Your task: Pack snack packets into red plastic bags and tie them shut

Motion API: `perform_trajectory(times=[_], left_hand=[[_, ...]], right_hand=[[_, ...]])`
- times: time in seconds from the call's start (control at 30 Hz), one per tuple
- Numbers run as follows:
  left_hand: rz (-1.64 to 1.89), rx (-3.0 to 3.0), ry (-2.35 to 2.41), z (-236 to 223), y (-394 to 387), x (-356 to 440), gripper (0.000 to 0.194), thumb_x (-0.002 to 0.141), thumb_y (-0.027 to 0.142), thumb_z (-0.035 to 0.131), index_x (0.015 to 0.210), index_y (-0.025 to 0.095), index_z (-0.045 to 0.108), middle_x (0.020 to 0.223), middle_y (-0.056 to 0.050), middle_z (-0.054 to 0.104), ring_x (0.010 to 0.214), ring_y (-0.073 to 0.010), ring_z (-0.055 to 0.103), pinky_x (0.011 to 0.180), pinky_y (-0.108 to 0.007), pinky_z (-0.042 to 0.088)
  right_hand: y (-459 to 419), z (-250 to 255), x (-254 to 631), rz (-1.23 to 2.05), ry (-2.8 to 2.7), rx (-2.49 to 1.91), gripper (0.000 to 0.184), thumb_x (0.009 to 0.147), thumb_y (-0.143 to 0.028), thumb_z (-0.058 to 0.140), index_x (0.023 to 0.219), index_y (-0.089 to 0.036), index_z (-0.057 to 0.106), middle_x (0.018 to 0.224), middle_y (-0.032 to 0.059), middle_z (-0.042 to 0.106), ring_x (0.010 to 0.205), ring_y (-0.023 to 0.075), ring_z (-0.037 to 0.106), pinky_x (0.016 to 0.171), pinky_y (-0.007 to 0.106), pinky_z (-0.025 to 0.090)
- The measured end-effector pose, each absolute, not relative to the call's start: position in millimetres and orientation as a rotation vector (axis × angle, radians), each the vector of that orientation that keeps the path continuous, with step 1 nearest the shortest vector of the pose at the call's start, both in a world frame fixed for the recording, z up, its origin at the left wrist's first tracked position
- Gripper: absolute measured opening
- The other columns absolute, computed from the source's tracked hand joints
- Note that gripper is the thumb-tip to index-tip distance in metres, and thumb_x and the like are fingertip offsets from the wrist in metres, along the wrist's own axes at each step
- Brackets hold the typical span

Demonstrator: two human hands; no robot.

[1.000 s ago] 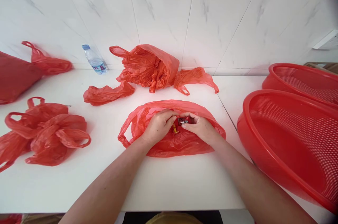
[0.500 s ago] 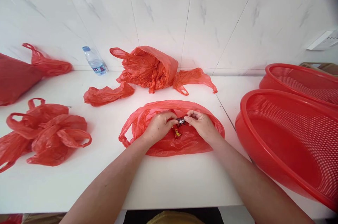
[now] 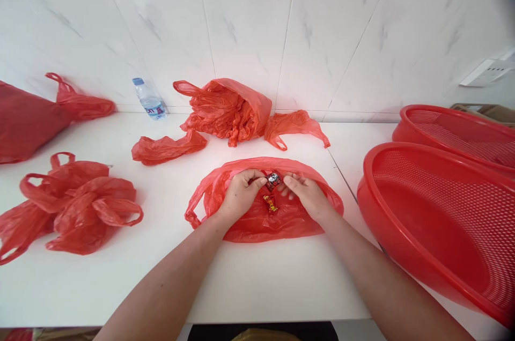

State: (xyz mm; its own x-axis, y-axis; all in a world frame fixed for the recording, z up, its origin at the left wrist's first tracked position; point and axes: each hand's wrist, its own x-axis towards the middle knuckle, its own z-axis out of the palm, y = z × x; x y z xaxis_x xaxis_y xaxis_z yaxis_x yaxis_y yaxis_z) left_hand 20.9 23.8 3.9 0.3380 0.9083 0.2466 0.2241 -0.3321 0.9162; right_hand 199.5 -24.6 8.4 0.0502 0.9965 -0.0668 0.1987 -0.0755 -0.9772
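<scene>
An opened red plastic bag (image 3: pixel 241 231) lies spread on the white table in front of me. My left hand (image 3: pixel 241 193) pinches the left end of a small dark wrapped candy (image 3: pixel 274 180) with silver-white print, just above the bag's inside. On the other side, my right hand (image 3: pixel 308 193) is close to the candy's right end, thumb and fingers apart with nothing seen between them. Just below, a red wrapped candy (image 3: pixel 271 203) with yellow lettering rests on the bag.
Red plastic bags (image 3: pixel 88 201) lie at the left. A bag stuffed with others (image 3: pixel 229 110) sits by the tiled wall, near a water bottle (image 3: pixel 151 102). Red perforated baskets (image 3: pixel 418 234) stand at the right. A larger red bag (image 3: pixel 28 126) is far left.
My right hand has let go of the dark candy and its fingers have parted. The candy now shows more of its printed face, still in my left hand. The view has shifted slightly.
</scene>
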Motion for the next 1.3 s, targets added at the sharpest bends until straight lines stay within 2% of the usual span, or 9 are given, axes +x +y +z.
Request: perform_trajectory(times=[0.1,0.27,0.43,0.57,0.7,0.9,1.3], left_hand=[[1.028,1.764,0.981,3.5,25.0,19.6,0.014,0.081,0.030,0.056,0.077,0.019,0.064,0.076,0.000,0.067,0.073,-0.0146,0.061,0.069,-0.026,0.048],[0.951,1.825,0.984,6.5,21.2,19.4,0.025,0.076,0.034,0.065,0.097,0.020,0.067,0.089,-0.002,0.071,0.080,-0.0176,0.065,0.074,-0.029,0.051],[1.100,1.878,1.135,5.1,22.7,17.7,0.016,0.077,0.027,0.062,0.092,0.024,0.068,0.092,-0.001,0.071,0.087,-0.0186,0.065,0.079,-0.031,0.051],[1.167,1.816,1.223,3.6,26.6,14.7,0.014,0.077,0.029,0.063,0.090,0.025,0.067,0.088,0.001,0.071,0.082,-0.0166,0.065,0.076,-0.029,0.051],[1.213,1.802,1.273,7.2,25.9,13.1,0.017,0.077,0.030,0.064,0.092,0.023,0.066,0.087,0.001,0.070,0.081,-0.0158,0.064,0.076,-0.028,0.051],[1.239,1.800,1.261,8.5,24.8,12.3,0.019,0.078,0.032,0.062,0.093,0.022,0.065,0.088,0.000,0.070,0.082,-0.0160,0.064,0.077,-0.029,0.051],[1.090,1.907,1.171,4.9,19.4,20.3,0.017,0.077,0.032,0.063,0.091,0.023,0.065,0.088,-0.001,0.070,0.082,-0.0175,0.065,0.073,-0.029,0.051]], right_hand=[[-25.6,6.7,197.6,1.043,-1.369,-1.462,0.024,0.077,-0.046,0.061,0.086,-0.024,0.064,0.077,-0.0020,0.061,0.069,0.0142,0.054,0.067,0.028,0.043],[-27.4,8.2,194.1,0.966,-1.477,-1.445,0.024,0.079,-0.045,0.056,0.085,-0.022,0.062,0.074,-0.0033,0.057,0.068,0.0130,0.051,0.064,0.026,0.040],[-29.2,4.7,189.6,0.887,-1.643,-1.548,0.023,0.074,-0.046,0.062,0.080,-0.024,0.059,0.062,-0.0045,0.055,0.059,0.0136,0.050,0.054,0.026,0.036],[-29.8,-1.5,185.6,0.721,-1.851,-1.695,0.034,0.063,-0.051,0.072,0.066,-0.023,0.053,0.063,-0.0014,0.058,0.054,0.0141,0.049,0.049,0.027,0.030],[-29.3,-4.2,182.8,0.587,-1.948,-1.746,0.028,0.067,-0.039,0.069,0.061,-0.022,0.046,0.059,-0.0018,0.055,0.051,0.0126,0.044,0.049,0.027,0.026],[-28.9,-2.9,184.4,0.602,-1.811,-1.659,0.022,0.068,-0.035,0.064,0.069,-0.023,0.046,0.070,-0.0021,0.056,0.062,0.0142,0.049,0.054,0.027,0.033],[-26.2,4.6,190.2,0.864,-1.510,-1.513,0.019,0.068,-0.030,0.061,0.073,-0.023,0.044,0.070,-0.0046,0.049,0.065,0.0126,0.046,0.059,0.025,0.039]])
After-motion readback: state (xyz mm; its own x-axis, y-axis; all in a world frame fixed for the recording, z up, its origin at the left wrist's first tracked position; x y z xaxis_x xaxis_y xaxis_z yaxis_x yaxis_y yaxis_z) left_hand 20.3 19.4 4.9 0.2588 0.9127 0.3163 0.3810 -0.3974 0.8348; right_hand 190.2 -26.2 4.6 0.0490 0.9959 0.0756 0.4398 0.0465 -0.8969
